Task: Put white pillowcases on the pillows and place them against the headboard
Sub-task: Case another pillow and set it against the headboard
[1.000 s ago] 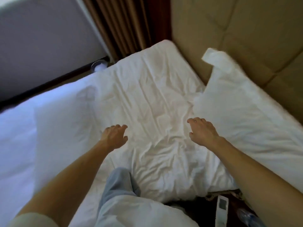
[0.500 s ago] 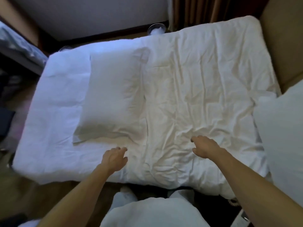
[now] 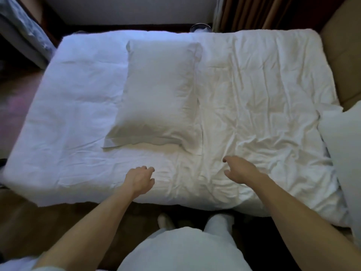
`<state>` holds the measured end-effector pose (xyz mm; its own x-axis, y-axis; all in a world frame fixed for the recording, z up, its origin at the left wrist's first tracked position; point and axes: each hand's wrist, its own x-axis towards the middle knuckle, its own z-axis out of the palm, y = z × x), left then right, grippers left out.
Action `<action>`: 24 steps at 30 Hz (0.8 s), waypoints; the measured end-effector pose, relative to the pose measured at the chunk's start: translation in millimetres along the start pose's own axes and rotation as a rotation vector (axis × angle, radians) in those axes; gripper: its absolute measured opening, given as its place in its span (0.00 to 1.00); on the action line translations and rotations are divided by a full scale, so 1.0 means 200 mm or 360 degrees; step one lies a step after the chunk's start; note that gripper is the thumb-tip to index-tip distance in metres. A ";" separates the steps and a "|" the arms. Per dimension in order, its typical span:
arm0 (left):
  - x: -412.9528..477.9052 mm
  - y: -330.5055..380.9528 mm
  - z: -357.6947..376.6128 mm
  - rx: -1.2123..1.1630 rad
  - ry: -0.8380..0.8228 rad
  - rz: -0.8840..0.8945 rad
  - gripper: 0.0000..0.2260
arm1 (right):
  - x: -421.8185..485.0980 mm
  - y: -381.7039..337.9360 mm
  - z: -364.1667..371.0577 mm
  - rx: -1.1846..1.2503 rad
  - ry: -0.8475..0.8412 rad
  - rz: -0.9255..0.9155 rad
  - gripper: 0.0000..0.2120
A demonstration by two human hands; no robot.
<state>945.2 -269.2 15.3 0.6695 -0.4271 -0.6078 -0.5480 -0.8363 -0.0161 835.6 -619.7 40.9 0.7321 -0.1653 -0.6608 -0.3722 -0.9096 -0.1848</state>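
Note:
A white-cased pillow [image 3: 158, 94] lies flat in the middle of the bed [image 3: 263, 90], its open flap end toward me. A second white pillow [image 3: 343, 153] leans at the right edge, beside the tan headboard [image 3: 343, 55]. My left hand [image 3: 139, 178] hovers over the sheet near the bed's near edge, below the flat pillow, fingers loosely curled and holding nothing. My right hand [image 3: 239, 170] hovers over the wrinkled sheet to the right of it, fingers relaxed, also holding nothing.
Brown curtains [image 3: 254, 12] hang at the far side, with a round glass object [image 3: 200, 28] beside them. Another bed's patterned cover [image 3: 23, 30] shows at the far left. My legs and foot [image 3: 166, 222] stand on the dark floor at the bed's near edge.
My view has swung left, away from the headboard, so the flat pillow is now central. Both hands have drawn back toward the bed's near edge, still holding nothing.

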 end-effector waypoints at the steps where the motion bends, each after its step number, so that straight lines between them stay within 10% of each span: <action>1: -0.03 -0.07 0.03 0.0000 -0.0011 0.0002 0.20 | 0.00 -0.08 0.02 -0.0011 0.0000 -0.0030 0.23; 24: 0.65 -0.83 -0.20 -0.0397 -0.0114 -0.0303 0.21 | 1.09 -0.77 -0.20 0.0221 -0.0010 0.0127 0.21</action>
<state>1142.5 -199.9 -29.5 0.7065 -0.2372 -0.6668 -0.2707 -0.9611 0.0551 1075.0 -530.2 -44.9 0.6938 -0.2321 -0.6817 -0.5045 -0.8322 -0.2301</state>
